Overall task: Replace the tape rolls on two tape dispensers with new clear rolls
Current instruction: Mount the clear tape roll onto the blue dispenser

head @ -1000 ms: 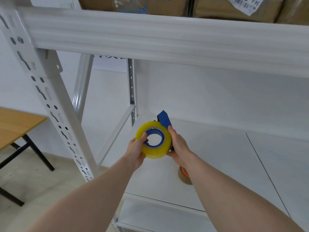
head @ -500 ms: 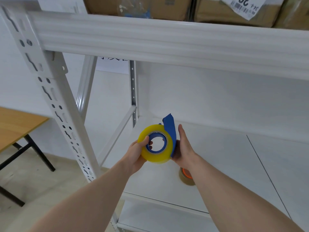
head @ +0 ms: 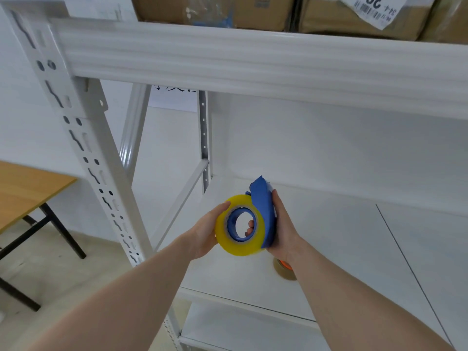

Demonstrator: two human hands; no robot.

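The right hand (head: pixel 285 231) wraps the blue tape dispenser (head: pixel 264 211) from its 3 o'clock side, palm against the blue shell; 1 fingertip shows through the hub's hole, so the fingers curl round the body and hold it firmly. The left hand (head: pixel 206 233) meets the yellowish clear tape roll (head: pixel 239 245) from 9 o'clock — thumb laid along the roll's upper rim, the other fingers hidden behind it, so it cups the roll's edge; how tightly cannot be told. The roll sits on the dispenser's blue hub, its open face turned toward the camera, and the pair is held in the air above the white shelf (head: pixel 342 249), touching nothing else.

At 5 o'clock from the dispenser, just below the right wrist, a brown tape roll with an orange core (head: pixel 285 271) lies on the shelf, partly hidden by the forearm; a thin dark seam crosses the shelf further toward 3 o'clock. At 12 o'clock runs a white steel beam (head: pixel 253 59) with cardboard boxes (head: pixel 354 16) on top — 1 bears a printed label; at 9 o'clock stand a perforated white upright (head: pixel 83 148) and, beyond it, a wooden table with black legs (head: pixel 27 188).
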